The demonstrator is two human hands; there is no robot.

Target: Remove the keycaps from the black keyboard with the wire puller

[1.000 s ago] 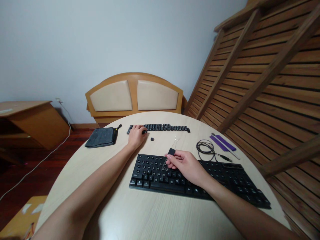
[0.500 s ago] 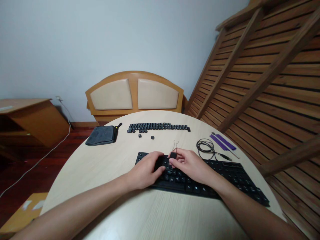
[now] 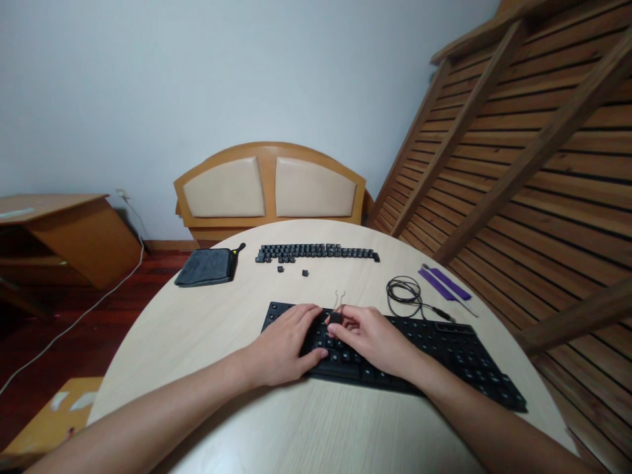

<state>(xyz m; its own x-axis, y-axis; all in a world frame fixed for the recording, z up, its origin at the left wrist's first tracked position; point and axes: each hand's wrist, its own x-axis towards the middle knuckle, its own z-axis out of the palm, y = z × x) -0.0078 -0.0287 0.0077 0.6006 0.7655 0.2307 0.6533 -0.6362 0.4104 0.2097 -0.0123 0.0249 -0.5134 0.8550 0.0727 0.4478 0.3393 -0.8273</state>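
Note:
A black keyboard [image 3: 444,359] lies at a slant across the near part of the round table. My left hand [image 3: 286,342] rests on its left portion, thumb and fingers apart, holding nothing. Between the thumb and fingers of my right hand [image 3: 368,334] is a wire keycap puller [image 3: 336,318] with a black handle. Its two thin wire prongs stick up and away from me, above the keyboard's back edge. Some keys under both hands are hidden. Beyond them, loose black keycaps [image 3: 316,251] are lined up in rows, with a single keycap [image 3: 305,272] and another keycap [image 3: 280,268] set nearer.
A dark zip pouch [image 3: 205,266] sits on the table's left side. Behind the keyboard lies a coiled black cable [image 3: 405,289]. Farther right are purple strips [image 3: 444,283] and a thin brush-like tool [image 3: 467,306]. A slatted wooden panel [image 3: 543,164] leans at the right.
The keyboard has slid slightly left under my hands. My right hand, still gripping the puller, has shifted a little left and nearer. The view has turned slightly.

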